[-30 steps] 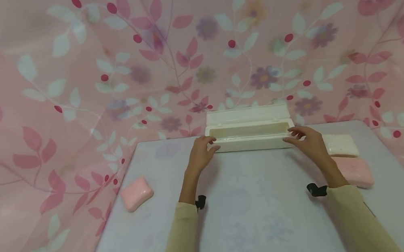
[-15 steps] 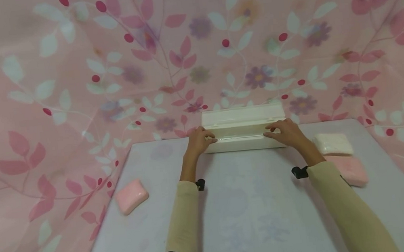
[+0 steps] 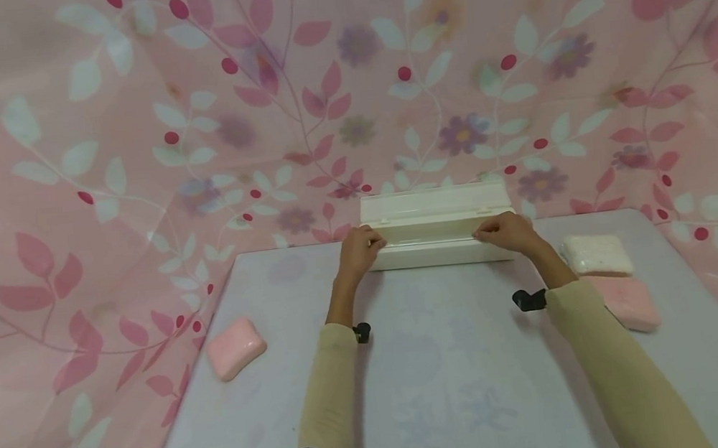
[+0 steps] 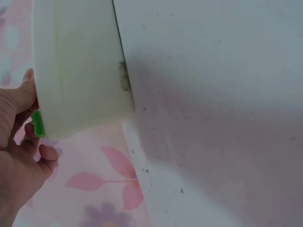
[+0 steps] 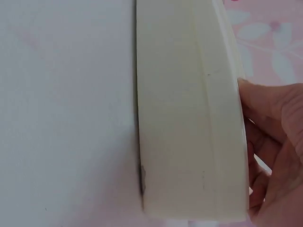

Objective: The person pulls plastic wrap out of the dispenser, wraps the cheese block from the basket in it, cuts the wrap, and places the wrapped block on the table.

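Observation:
A long white box [image 3: 440,255], resembling a cling film dispenser, stands at the table's back edge with its hinged lid [image 3: 435,202] raised. My left hand [image 3: 359,253] pinches at the left end of its front rim, and my right hand [image 3: 507,231] does the same towards the right end. In the left wrist view a green piece [image 4: 38,124] sits on the box's end corner, beside the curled fingers. The right wrist view has my thumb [image 5: 265,97] on the rim with the fingers curled behind it. Whether clear film lies between the fingertips I cannot tell.
A glossy pink rounded block [image 3: 235,348] lies on the left of the pale table [image 3: 433,390]. On the right are a white wrapped block [image 3: 598,255] and another pink block [image 3: 624,301], close together. A pink floral cloth [image 3: 295,100] hangs behind and around the table.
My right hand has moved left and inward along the box's front rim. The fingers of both hands have closed in at the rim. The box and the blocks have stayed put.

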A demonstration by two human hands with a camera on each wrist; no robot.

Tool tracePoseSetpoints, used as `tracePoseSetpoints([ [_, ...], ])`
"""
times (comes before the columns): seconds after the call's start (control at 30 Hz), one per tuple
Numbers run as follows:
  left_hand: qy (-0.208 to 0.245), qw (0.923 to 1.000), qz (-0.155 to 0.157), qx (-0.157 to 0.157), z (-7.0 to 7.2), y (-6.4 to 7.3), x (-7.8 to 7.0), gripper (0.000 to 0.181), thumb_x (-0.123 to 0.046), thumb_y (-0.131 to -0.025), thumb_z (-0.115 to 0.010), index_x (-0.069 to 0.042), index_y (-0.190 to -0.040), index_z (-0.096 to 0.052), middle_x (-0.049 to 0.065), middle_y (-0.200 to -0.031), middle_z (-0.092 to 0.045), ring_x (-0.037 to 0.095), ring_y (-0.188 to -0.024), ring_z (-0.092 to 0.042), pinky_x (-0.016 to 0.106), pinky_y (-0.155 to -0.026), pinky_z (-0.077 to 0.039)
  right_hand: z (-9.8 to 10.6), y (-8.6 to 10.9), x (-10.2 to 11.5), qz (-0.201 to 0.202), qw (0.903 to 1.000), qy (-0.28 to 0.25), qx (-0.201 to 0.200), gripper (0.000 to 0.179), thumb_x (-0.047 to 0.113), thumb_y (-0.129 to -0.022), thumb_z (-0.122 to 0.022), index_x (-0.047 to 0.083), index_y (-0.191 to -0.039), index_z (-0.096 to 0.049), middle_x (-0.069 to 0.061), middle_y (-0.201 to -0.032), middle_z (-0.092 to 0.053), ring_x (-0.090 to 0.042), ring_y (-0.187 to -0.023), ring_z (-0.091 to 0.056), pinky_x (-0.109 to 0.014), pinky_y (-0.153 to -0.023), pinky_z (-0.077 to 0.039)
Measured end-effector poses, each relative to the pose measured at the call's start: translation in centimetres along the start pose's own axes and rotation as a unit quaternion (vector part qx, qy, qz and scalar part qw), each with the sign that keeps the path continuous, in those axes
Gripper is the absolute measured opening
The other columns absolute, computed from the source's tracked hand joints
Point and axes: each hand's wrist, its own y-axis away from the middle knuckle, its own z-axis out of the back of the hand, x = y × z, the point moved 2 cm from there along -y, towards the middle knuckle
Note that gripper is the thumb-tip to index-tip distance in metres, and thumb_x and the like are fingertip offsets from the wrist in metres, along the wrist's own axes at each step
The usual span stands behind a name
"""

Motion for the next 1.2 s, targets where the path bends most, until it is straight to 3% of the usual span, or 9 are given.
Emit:
tracePoseSetpoints([
  [0.2,-0.017,0.9998,0.01,-0.009,-0.4,-0.1,0.0,0.011,-0.015,-0.093,-0.069,-0.006,-0.09,-0.075,0.005,-0.09,-0.065,0.024,-0.089,-0.058,0.038,-0.08,-0.048,-0.3,-0.1,-0.1,-0.002,0.9987,0.029,-0.041,0.025,0.024,-0.098,-0.062,0.002,-0.1,-0.073,-0.012,-0.093,-0.068,-0.028,-0.084,-0.058,-0.039,-0.071,-0.044],
  [0.37,-0.042,0.9986,0.033,-0.007,-0.4,-0.4,-0.1,0.016,-0.018,-0.097,-0.063,-0.005,-0.093,-0.071,0.006,-0.093,-0.063,0.023,-0.091,-0.06,0.037,-0.082,-0.049,-0.7,-0.3,-0.5,0.006,0.9987,0.035,-0.038,0.029,0.029,-0.099,-0.061,0.004,-0.11,-0.07,-0.014,-0.104,-0.067,-0.032,-0.098,-0.057,-0.049,-0.085,-0.044],
  [0.5,-0.028,0.9985,0.048,-0.005,-0.4,-0.6,-0.3,0.018,-0.019,-0.098,-0.062,-0.004,-0.095,-0.07,0.008,-0.095,-0.063,0.022,-0.09,-0.06,0.037,-0.081,-0.049,-0.8,-0.4,-0.4,0.003,0.9992,0.021,-0.035,0.039,0.035,-0.097,-0.063,0.005,-0.122,-0.066,-0.016,-0.116,-0.065,-0.036,-0.107,-0.054,-0.053,-0.088,-0.044],
  [0.67,-0.004,0.999,0.043,-0.012,-0.4,-0.6,-0.5,0.019,-0.018,-0.099,-0.061,-0.001,-0.095,-0.069,0.01,-0.096,-0.062,0.024,-0.089,-0.061,0.038,-0.08,-0.049,-0.5,-0.7,0.3,-0.028,0.9991,0.028,-0.014,0.05,0.038,-0.096,-0.064,0.003,-0.13,-0.062,-0.021,-0.125,-0.062,-0.037,-0.109,-0.054,-0.052,-0.087,-0.046],
  [0.8,-0.009,0.9992,0.031,-0.023,-0.4,-0.7,-0.6,0.018,-0.018,-0.099,-0.06,-0.002,-0.093,-0.067,0.007,-0.092,-0.06,0.021,-0.084,-0.059,0.036,-0.075,-0.049,0.1,-1.2,1.3,-0.05,0.9977,0.039,0.025,0.049,0.035,-0.095,-0.065,-0.001,-0.127,-0.063,-0.024,-0.127,-0.06,-0.041,-0.111,-0.055,-0.054,-0.089,-0.046],
  [0.9,-0.012,0.9989,0.041,-0.019,-0.4,-0.8,-0.7,0.019,-0.018,-0.099,-0.06,-0.001,-0.094,-0.067,0.008,-0.092,-0.059,0.022,-0.083,-0.058,0.037,-0.074,-0.048,0.5,-1.8,1.9,-0.061,0.9954,0.047,0.057,0.048,0.033,-0.093,-0.067,-0.004,-0.124,-0.064,-0.027,-0.13,-0.057,-0.044,-0.116,-0.053,-0.057,-0.094,-0.043],
  [1.07,-0.019,0.998,0.06,-0.005,-0.6,-1.0,-0.6,0.02,-0.019,-0.1,-0.059,-0.001,-0.097,-0.067,0.01,-0.094,-0.059,0.024,-0.086,-0.058,0.039,-0.076,-0.048,0.5,-2.9,2.3,-0.046,0.9918,0.078,0.09,0.039,0.028,-0.092,-0.07,-0.003,-0.116,-0.07,-0.025,-0.124,-0.062,-0.044,-0.114,-0.055,-0.058,-0.095,-0.043],
  [1.2,-0.031,0.9973,0.067,0.002,-0.5,-1.2,-0.8,0.02,-0.019,-0.101,-0.058,-0.002,-0.098,-0.067,0.01,-0.095,-0.059,0.023,-0.087,-0.058,0.038,-0.078,-0.049,0.3,-3.5,2.5,-0.033,0.9887,0.123,0.079,0.024,0.02,-0.09,-0.071,0.003,-0.106,-0.076,-0.019,-0.111,-0.069,-0.041,-0.104,-0.061,-0.058,-0.089,-0.046],
])
